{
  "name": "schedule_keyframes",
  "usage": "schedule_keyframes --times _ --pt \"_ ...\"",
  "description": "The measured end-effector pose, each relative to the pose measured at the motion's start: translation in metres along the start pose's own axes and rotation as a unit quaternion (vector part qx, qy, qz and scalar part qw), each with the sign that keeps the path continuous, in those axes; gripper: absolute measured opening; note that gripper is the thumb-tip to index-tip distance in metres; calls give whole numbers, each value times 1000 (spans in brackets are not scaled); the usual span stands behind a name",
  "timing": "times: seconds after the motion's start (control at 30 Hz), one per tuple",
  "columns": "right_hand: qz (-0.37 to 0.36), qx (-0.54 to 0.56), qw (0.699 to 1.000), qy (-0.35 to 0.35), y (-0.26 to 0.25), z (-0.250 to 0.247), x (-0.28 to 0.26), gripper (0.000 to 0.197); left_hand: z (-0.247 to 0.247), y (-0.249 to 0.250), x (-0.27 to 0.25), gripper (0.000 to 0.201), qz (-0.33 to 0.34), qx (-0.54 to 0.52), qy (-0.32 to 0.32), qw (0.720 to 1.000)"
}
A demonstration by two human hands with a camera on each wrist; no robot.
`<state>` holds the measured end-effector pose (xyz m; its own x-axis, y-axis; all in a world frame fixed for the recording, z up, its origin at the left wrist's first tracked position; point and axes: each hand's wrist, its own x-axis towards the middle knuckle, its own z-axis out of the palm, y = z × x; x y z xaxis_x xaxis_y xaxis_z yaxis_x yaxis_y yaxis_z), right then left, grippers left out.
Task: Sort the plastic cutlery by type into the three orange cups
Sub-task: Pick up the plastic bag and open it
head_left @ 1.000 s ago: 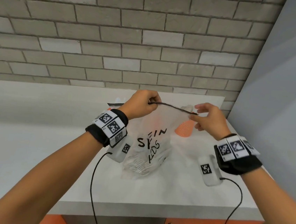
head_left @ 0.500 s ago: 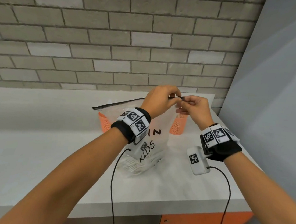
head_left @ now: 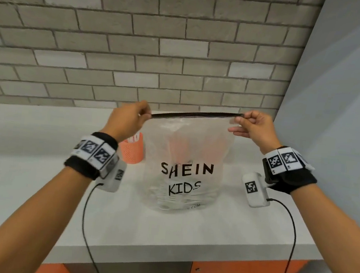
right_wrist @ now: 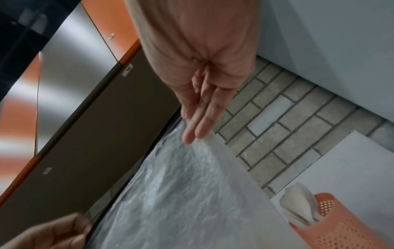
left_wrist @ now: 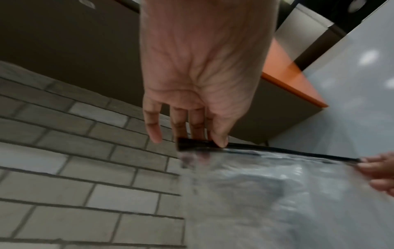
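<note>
Grey brick wall backs a pale counter [head_left: 36, 188] at frame centre. Left hand [head_left: 127, 119] and right hand [head_left: 255, 128] each pinch one end of the black zip strip of a clear bag [head_left: 185, 159] standing there; orange cups [head_left: 132, 149] sit behind it, one holding white spoons [right_wrist: 298, 210].

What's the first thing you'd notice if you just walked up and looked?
A big clear plastic bag with "SHEIN KIDS" on it, held up over the middle of the white counter by the left hand and right hand, each pinching an end of its black zip strip. Behind it stand orange cups; one holds white spoons.
</note>
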<state>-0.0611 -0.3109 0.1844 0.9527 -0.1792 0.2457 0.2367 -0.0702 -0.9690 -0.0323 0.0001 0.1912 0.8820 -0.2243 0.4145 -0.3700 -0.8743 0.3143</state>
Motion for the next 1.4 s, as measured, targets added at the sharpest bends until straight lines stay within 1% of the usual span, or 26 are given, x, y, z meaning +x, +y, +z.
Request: schedule_keyframes --times 0.13,0.23,0.33,0.4,0.5,0.57,0.6,0.67,0.77,0.8,0.83,0.87,0.9,0.93,0.97,1.0,1.07,1.13,1.17,1.2,1.23,1.27,1.3,1.33,1.37,1.4 --pt "10 17 1000 -1 -4 7 2 20 -12 -21 -9 10 -56 -52 -43 996" --pt "9 -14 1000 -4 -7 15 3 10 -9 -9 -10 17 -55 -128 -50 989" --pt "5 -27 1000 1 -8 18 3 15 0 3 -4 20 -19 -115 -34 993" --pt "-1 -33 999 6 -7 19 4 13 6 9 0 19 1 -103 -48 993" --pt "0 -60 998 -3 -4 17 6 10 13 16 8 18 7 -74 -50 996" --pt "11 -115 993 -31 -3 17 6 17 17 23 13 18 -6 -62 -24 998" --pt "21 -170 984 -45 -3 19 6 25 20 27 14 18 -11 -66 -10 998" --pt "42 -302 951 -52 -4 24 5 34 26 39 12 19 -8 -76 5 997" --pt "96 -462 880 -54 -1 28 6 41 36 54 6 37 -5 -40 -18 999" --pt "120 -475 870 -60 0 28 7 39 39 55 3 44 -18 -9 -36 999" --pt "149 -440 883 -69 0 27 8 34 42 55 0 50 -31 29 -61 997" --pt "196 -344 916 -74 0 26 7 28 47 52 -3 54 -44 66 -92 993" --pt "254 -194 945 -74 0 26 6 21 52 49 -6 56 -59 96 -126 986" --pt "296 -20 952 -70 0 27 3 15 58 44 -11 55 -77 125 -161 976" --pt "317 119 939 -64 1 28 0 13 66 39 -16 52 -96 140 -187 968" --pt "325 215 919 -57 5 31 -2 17 74 32 -20 47 -121 149 -209 959" --pt "328 308 892 -44 14 41 -8 23 92 20 -29 43 -170 119 -257 944" --pt "336 318 885 -52 24 50 -18 24 104 8 -36 44 -252 7 -265 931" --pt "332 281 897 -77 29 51 -23 23 107 3 -38 41 -295 -84 -250 918" --pt "322 211 915 -118 38 51 -29 20 108 2 -38 33 -336 -194 -226 893" --pt "305 108 930 -171 46 52 -36 16 107 1 -40 23 -378 -327 -200 843" --pt "290 -7 930 -225 55 54 -44 10 105 0 -40 17 -423 -423 -181 781" --pt "278 -109 916 -269 64 56 -51 3 105 -2 -39 19 -439 -496 -162 732" --pt "265 -193 898 -294 76 58 -55 6 105 1 -39 24 -403 -477 -174 761" --pt "253 -254 881 -307 86 59 -58 16 105 4 -42 30 -373 -435 -187 798" --pt "239 -289 874 -309 95 59 -59 27 107 7 -47 35 -349 -417 -193 817"
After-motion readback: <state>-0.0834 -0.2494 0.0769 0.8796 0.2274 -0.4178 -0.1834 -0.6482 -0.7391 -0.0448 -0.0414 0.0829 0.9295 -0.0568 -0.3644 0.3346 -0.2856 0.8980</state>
